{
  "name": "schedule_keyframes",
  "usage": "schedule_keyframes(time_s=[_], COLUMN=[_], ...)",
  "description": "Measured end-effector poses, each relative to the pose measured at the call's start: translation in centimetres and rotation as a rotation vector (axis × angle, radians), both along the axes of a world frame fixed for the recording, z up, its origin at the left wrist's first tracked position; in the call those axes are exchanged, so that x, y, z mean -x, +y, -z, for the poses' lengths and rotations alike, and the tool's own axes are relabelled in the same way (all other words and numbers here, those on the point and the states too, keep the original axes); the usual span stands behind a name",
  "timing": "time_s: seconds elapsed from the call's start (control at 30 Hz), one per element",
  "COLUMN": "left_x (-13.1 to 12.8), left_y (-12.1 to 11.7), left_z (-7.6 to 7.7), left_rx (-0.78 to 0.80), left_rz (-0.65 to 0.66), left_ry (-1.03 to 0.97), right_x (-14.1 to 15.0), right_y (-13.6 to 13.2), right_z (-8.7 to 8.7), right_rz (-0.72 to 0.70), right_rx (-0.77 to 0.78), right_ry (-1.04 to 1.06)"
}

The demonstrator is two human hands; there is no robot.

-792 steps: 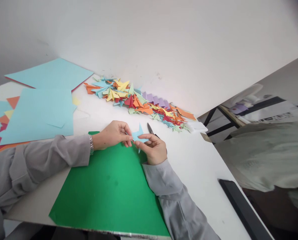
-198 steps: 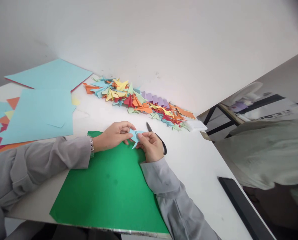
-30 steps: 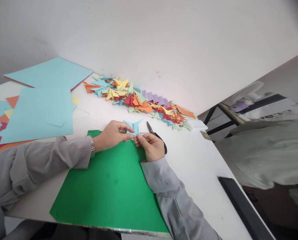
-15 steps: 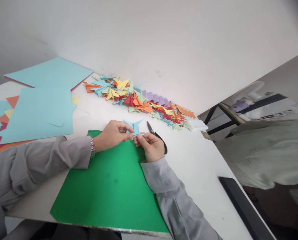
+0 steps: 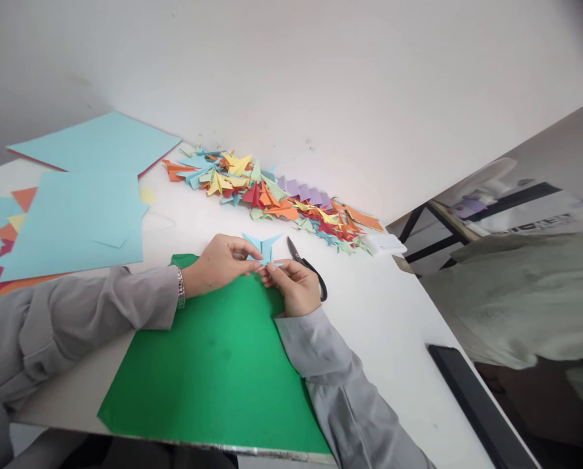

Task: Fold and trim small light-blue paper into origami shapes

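Between my two hands is a small light-blue folded paper plane (image 5: 266, 249), its pointed wings spread away from me. My left hand (image 5: 223, 264) pinches its left side between thumb and fingers. With thumb and fingertips closed on its near right edge, my right hand (image 5: 296, 283) holds it too. Both hands are above the far end of a green sheet (image 5: 217, 371) on the white table. Black scissors (image 5: 315, 277) lie just beyond my right hand, partly hidden by it.
Folded paper pieces (image 5: 271, 198) in many colours form a long pile along the wall. Light-blue sheets (image 5: 81, 225) and coloured scraps (image 5: 24, 197) lie at the left. A black flat object (image 5: 477, 404) rests along the right edge. Someone in a pale garment (image 5: 506, 299) is at the right.
The blue paper plane has shifted very slightly to the right, with both hands still pinching it. Nothing else has visibly moved.
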State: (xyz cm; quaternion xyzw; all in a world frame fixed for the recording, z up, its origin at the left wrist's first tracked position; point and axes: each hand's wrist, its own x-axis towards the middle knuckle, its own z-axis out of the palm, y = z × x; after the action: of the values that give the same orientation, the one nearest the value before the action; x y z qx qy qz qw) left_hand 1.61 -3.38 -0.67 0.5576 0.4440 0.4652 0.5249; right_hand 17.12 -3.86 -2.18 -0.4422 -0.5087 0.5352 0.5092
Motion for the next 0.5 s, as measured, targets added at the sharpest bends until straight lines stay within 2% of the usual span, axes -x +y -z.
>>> schedule_keyframes(time_s=[0.3,0.5], left_x=[-0.1,-0.02], left_y=[-0.11,0.14], left_z=[-0.21,-0.06], left_rx=[0.039,0.006], left_rz=[0.013,0.02], left_ry=[-0.037,-0.039], right_x=[-0.02,0.04], right_y=[-0.03,-0.16], right_z=[-0.01,-0.2], right_rz=[0.009,0.02], right_rx=[0.018,-0.004], right_ry=[0.018,-0.026])
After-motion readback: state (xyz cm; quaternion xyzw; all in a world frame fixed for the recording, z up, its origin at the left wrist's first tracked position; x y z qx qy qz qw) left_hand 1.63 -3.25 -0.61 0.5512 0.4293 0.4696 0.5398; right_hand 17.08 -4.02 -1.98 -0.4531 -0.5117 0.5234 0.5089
